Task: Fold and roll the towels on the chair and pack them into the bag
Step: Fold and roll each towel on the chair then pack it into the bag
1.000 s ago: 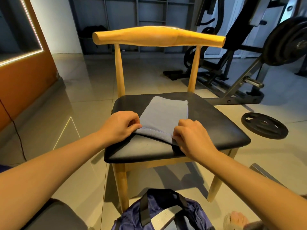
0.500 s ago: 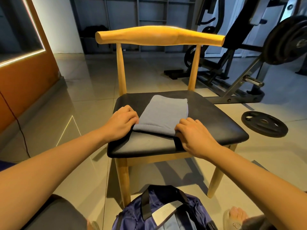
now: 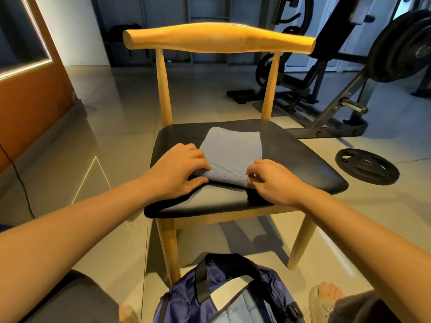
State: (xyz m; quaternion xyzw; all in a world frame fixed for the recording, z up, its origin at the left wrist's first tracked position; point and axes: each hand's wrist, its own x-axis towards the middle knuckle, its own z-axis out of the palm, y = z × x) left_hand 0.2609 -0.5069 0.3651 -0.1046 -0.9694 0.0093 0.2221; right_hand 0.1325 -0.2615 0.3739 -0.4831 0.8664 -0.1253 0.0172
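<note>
Towel (image 3: 229, 150), grey-blue, folded flat, near edge rolled, on black chair seat (image 3: 293, 159)

A folded towel (image 3: 231, 150) is laid on the black seat of the chair (image 3: 291, 164). Its near edge, apparently rolled, is held at either end by the left grip (image 3: 179, 170) and right grip (image 3: 272, 180). A purple bag (image 3: 186, 301) is seen on the floor, nearer.
</note>
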